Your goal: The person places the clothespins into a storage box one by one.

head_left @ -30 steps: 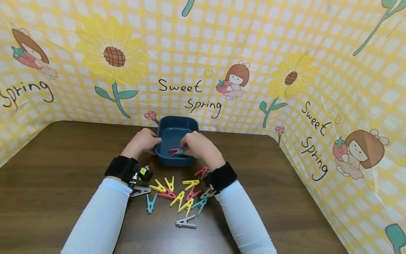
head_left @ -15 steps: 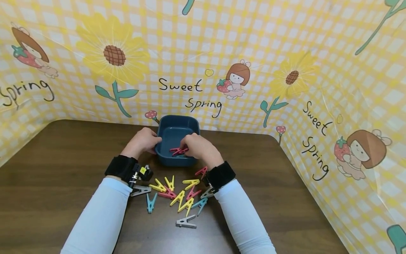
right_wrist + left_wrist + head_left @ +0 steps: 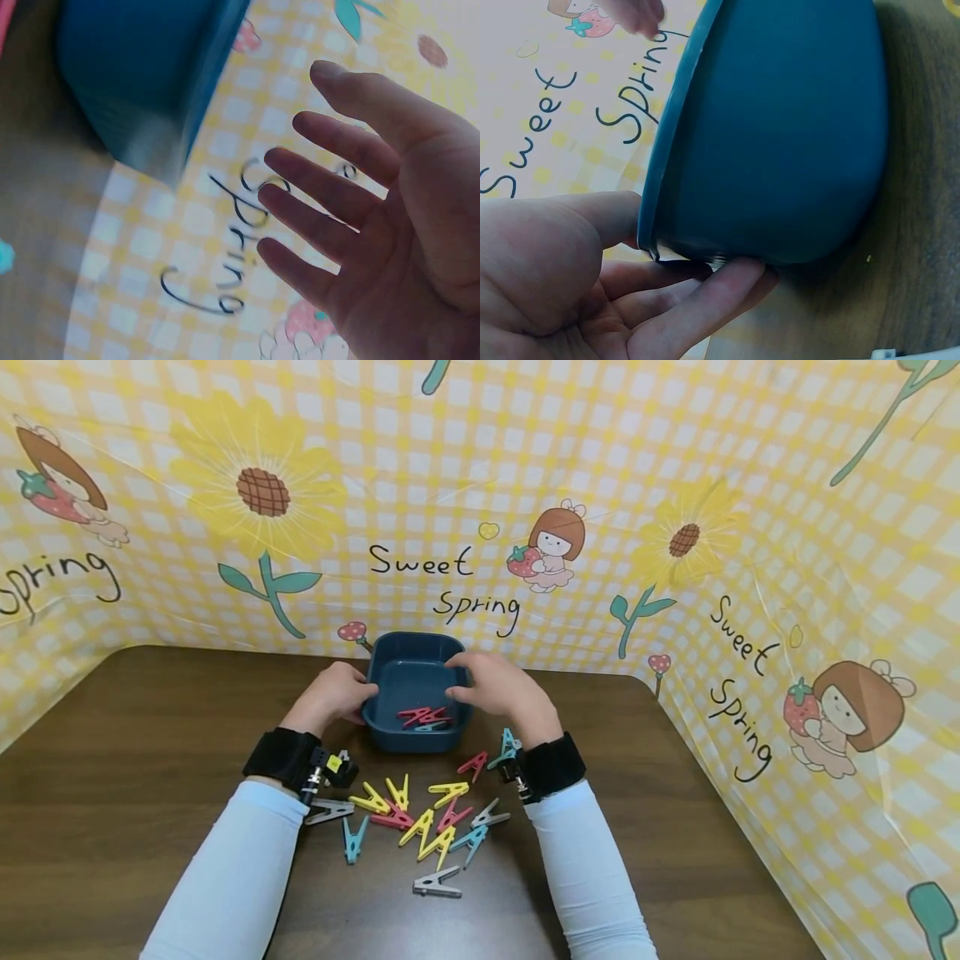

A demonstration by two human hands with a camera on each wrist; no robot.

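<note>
Left hand (image 3: 337,688) grips left side of blue basket (image 3: 408,681), red clothespins (image 3: 414,716) inside; right hand (image 3: 501,685), fingers apart, near right rim.

The bin (image 3: 417,742) looks like smooth plastic with a soft sheen; the pegs (image 3: 352,848), plastic too. The table (image 3: 637,827) shows wood grain, glossy at the near side. The far backdrop (image 3: 420,460) seems thin, creased cloth, the sleeves (image 3: 225,868) smooth fabric, the straps (image 3: 279,762) matt.

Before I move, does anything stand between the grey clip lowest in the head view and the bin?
Yes: just beyond the grey clip lie two yellow clips, then the near wall of the bin.
</note>
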